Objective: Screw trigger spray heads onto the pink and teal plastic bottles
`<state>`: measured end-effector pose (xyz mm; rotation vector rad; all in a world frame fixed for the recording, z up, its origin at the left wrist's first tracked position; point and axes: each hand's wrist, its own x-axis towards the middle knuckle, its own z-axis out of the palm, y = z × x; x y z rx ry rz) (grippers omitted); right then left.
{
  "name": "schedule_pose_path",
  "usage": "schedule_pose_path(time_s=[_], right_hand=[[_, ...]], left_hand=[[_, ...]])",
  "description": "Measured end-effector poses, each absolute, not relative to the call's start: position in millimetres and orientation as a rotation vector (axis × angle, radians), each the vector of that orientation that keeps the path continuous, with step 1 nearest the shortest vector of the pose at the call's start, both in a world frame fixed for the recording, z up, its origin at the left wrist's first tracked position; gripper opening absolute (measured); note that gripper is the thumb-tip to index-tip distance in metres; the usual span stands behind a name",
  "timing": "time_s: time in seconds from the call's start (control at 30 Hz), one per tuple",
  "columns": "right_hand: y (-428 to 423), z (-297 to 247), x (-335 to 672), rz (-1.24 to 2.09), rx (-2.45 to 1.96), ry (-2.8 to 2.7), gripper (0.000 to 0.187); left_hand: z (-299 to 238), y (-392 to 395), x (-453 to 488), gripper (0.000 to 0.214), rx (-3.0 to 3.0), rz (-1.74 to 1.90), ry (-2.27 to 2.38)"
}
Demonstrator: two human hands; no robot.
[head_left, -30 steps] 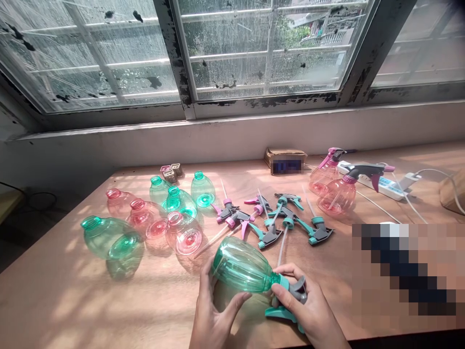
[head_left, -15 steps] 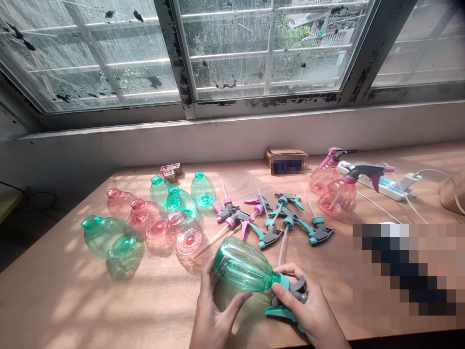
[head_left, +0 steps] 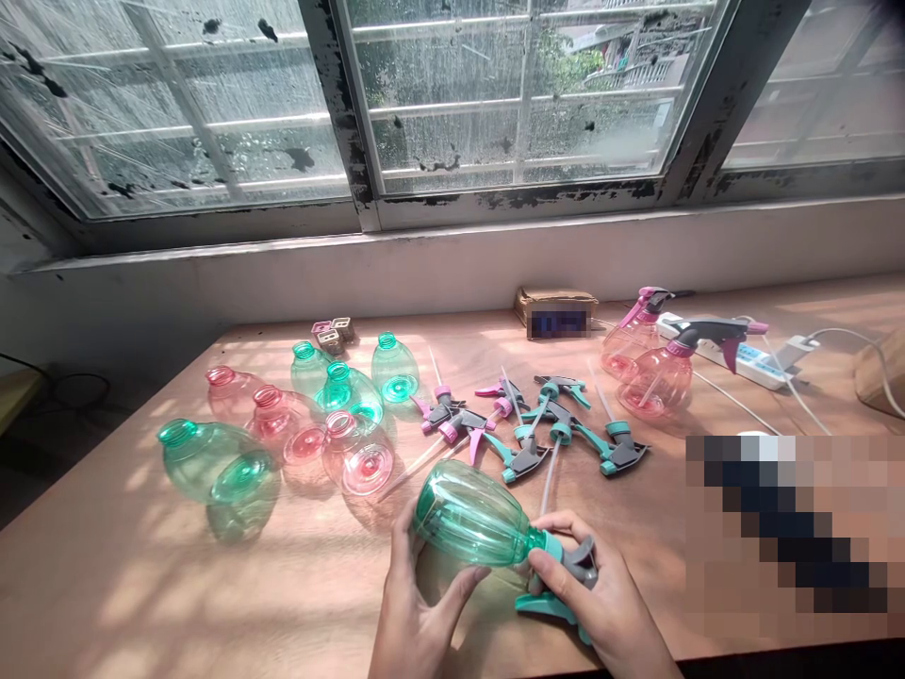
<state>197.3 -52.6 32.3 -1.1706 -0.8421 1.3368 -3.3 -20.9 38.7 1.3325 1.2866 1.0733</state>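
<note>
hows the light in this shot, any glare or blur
Head view: hard sunlight through the window throws bright patches and shadow stripes across the wooden table, the green spray bottle in the right hand looks sharp, the wide lens bows the window frame, and a pixelated block hides the right side.

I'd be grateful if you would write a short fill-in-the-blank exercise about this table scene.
The left hand cradles a ____ plastic bottle.
The right hand grips the trigger sprayer fitted to the bottle's ____.
A white ____ strip lies behind the pink spray bottles.

Missing words: green; neck; power.
</note>
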Motion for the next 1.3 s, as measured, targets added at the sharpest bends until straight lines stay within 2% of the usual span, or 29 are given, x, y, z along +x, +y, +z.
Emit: schedule_pose_path(time_s=[0.33, 1.3], right_hand=[[-52, 31, 198, 1.325, -1.179, -0.853, 0.044], [-53, 38, 195, 1.315, -1.161, -0.81, 0.044]], left_hand=[[46, -23, 9, 0.073, 1.274, 1.176, 1.301], [45, -24, 7, 0.077, 1.323, 1.143, 1.334]])
